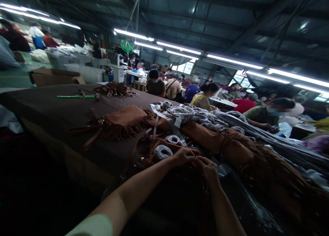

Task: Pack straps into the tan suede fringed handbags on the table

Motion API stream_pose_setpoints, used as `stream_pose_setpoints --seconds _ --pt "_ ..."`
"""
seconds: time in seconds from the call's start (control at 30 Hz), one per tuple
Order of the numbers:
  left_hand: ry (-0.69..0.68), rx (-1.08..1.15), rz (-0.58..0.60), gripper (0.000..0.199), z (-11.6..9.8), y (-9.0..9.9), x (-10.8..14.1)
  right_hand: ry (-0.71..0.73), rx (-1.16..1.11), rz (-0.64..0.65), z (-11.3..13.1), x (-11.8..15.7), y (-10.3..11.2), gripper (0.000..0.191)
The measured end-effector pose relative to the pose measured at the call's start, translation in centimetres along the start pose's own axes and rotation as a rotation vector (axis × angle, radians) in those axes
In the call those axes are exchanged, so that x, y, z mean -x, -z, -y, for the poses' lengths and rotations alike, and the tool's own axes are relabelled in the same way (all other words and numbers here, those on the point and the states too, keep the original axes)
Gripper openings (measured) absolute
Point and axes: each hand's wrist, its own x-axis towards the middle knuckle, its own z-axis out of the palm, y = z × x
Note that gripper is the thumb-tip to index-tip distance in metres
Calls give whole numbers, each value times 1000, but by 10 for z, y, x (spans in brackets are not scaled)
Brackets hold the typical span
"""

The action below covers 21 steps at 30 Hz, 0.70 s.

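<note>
Under the hands (pixel 205 165) lies a fringed brown suede bag (pixel 191 151).

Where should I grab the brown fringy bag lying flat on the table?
Pinch the smooth far edge of the brown fringed bag, reaching from above on the far side. That edge looks plain and flat, while the loose fringe on the near side would probably dangle and tangle.
</note>
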Motion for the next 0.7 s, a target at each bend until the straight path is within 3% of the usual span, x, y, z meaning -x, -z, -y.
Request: stream_pose_setpoints --seconds 0.7 --pt "25 -50 -4 21 9 1 -5 60 116 -33 10 12 -2 43"
